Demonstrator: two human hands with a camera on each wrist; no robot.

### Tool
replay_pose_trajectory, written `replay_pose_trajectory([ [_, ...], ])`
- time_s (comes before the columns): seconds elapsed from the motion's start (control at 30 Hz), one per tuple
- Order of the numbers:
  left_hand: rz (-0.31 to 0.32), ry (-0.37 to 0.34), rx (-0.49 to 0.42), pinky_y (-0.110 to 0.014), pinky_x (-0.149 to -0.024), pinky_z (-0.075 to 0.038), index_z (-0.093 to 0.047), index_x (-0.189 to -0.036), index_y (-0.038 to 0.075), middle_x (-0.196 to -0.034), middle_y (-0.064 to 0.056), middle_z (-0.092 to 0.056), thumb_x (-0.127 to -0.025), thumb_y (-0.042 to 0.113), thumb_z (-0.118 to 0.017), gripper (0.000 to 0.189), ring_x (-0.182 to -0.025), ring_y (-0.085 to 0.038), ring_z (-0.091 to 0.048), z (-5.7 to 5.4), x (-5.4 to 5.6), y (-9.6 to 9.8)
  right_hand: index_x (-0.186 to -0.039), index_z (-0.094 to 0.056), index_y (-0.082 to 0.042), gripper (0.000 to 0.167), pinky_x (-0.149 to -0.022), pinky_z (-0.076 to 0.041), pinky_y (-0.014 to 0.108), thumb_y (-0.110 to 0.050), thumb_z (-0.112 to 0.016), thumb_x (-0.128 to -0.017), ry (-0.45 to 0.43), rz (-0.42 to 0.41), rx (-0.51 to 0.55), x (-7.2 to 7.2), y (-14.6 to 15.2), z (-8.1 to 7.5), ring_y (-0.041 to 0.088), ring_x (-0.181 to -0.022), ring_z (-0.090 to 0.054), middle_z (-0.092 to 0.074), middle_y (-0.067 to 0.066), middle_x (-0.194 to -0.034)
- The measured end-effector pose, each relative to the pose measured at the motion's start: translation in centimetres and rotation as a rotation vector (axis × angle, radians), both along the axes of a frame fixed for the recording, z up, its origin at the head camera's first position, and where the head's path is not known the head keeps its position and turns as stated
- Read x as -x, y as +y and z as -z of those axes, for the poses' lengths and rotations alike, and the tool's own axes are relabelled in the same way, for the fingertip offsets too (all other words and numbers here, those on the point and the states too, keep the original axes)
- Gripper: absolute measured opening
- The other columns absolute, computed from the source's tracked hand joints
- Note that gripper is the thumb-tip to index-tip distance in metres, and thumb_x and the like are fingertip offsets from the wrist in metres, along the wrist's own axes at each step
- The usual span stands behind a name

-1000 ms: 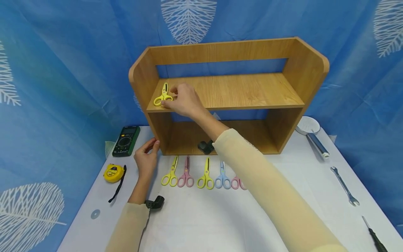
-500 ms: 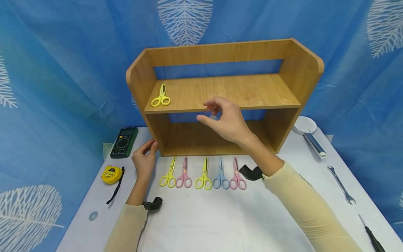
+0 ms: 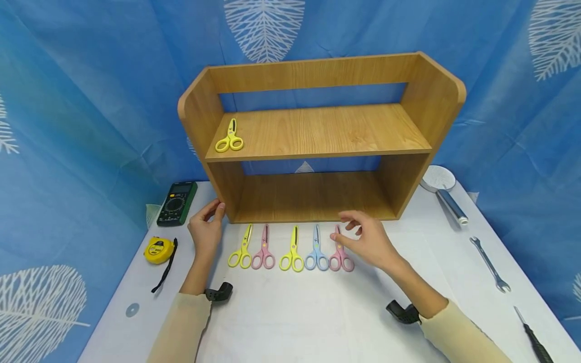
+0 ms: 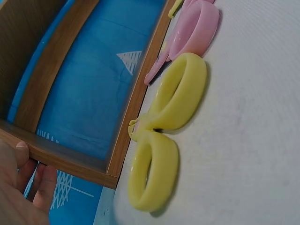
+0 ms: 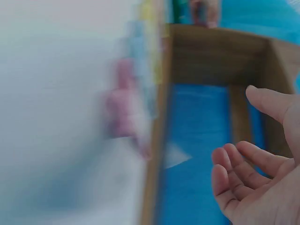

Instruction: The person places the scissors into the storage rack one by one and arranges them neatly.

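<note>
A wooden two-tier shelf (image 3: 313, 67) stands at the back of the table. My left hand (image 3: 205, 233) holds its left side panel near the front edge, thumb on one face and fingers on the other in the left wrist view. Yellow scissors (image 3: 232, 135) lie at the left end of the upper tier. Before the shelf runs a row: yellow scissors (image 3: 244, 246), pink scissors (image 3: 265, 247), more yellow scissors (image 3: 294, 247), blue scissors (image 3: 316, 247) and another pair of pink scissors (image 3: 340, 251). Over that last pair hovers my right hand (image 3: 372, 244), fingers loosely bent, holding nothing.
At the left are a green multimeter (image 3: 176, 204), a yellow tape measure (image 3: 159, 250) with a black strap, and a grey washer (image 3: 132, 309). To the right lie a round strainer-like tool (image 3: 439, 179) with a dark handle, a wrench (image 3: 490, 264) and a screwdriver (image 3: 532, 337).
My right hand has let go of the yellow scissors on the upper tier. It has moved right and down to the rightmost pink scissors. The left hand stays at the panel.
</note>
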State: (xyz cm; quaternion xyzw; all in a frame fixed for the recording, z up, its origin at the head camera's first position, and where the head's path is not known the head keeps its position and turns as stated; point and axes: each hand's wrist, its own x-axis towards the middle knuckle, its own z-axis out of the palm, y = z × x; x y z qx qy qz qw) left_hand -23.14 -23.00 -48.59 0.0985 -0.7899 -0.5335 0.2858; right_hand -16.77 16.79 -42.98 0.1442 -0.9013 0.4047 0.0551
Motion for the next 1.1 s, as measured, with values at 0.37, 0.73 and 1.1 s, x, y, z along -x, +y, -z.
replay_pose_trajectory([
  [0.37,0.015,0.028,-0.017,-0.009,-0.081,-0.057,-0.075,-0.125,0.011,-0.118,-0.008,-0.078,-0.097,0.030,-0.073,0.034,-0.106,-0.020,-0.072,-0.1,0.1,0.0,-0.133,-0.064,0.001,0.062,-0.084,-0.053,0.037,-0.023,-0.088,-0.081,-0.199,0.041,-0.073,-1.2,1.9,5.5,0.024,-0.099,-0.061,-0.070,0.013,-0.116],
  [0.73,0.038,0.045,-0.056,-0.010,-0.080,-0.058,-0.076,-0.123,0.009,-0.117,-0.011,-0.077,-0.097,0.027,-0.073,0.032,-0.103,-0.019,-0.072,0.1,0.0,0.0,-0.108,-0.074,-0.007,0.042,-0.085,-0.051,0.038,-0.023,-0.094,-0.074,-0.258,0.032,-0.157,-1.8,1.6,5.5,0.023,-0.096,-0.057,-0.067,0.005,-0.103],
  [1.1,0.019,0.023,-0.053,-0.010,-0.079,-0.058,-0.076,-0.123,0.010,-0.116,-0.010,-0.077,-0.097,0.028,-0.074,0.032,-0.101,-0.015,-0.072,-0.1,-0.1,0.1,-0.104,-0.072,-0.002,0.031,-0.051,-0.048,0.022,-0.016,-0.084,-0.079,-0.246,0.070,-0.016,-1.6,1.5,4.2,0.010,-0.063,-0.058,-0.066,-0.002,-0.073],
])
